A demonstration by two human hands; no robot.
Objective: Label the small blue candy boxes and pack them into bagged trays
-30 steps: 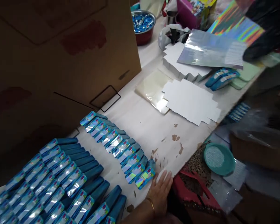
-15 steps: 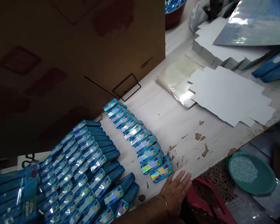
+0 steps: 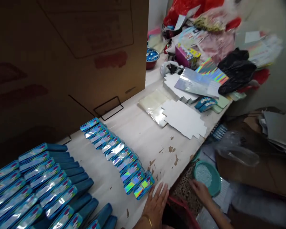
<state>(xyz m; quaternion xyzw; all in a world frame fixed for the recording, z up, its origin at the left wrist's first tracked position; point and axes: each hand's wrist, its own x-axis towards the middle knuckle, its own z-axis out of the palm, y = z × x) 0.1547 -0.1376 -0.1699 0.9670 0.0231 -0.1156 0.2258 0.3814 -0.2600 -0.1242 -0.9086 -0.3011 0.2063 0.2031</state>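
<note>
My left hand (image 3: 156, 201), with a gold bangle at the wrist, lies flat on the white table (image 3: 143, 130) near its front edge, fingers spread. Just beyond its fingertips is the nearest blue packet (image 3: 144, 187), the end of a slanting row of upright blue packets (image 3: 114, 151) with shiny printed labels. Below the table edge, my right hand (image 3: 200, 190) is beside a green bowl (image 3: 218, 187) containing small white pieces (image 3: 203, 175). Its fingers are too small and blurred to show whether they hold anything.
A large cardboard box (image 3: 90, 73) stands along the back left. Many more blue packets (image 3: 50, 178) fill the lower left. White cut card sheets (image 3: 184, 117) and a clear plastic sleeve (image 3: 154, 106) lie further along, before piled bags (image 3: 209, 41). A red bag (image 3: 181, 206) hangs below the edge.
The view has swung right and up, bringing the piled far end and the floor area into sight. My right hand has come into view by the green bowl; my left hand stays flat.
</note>
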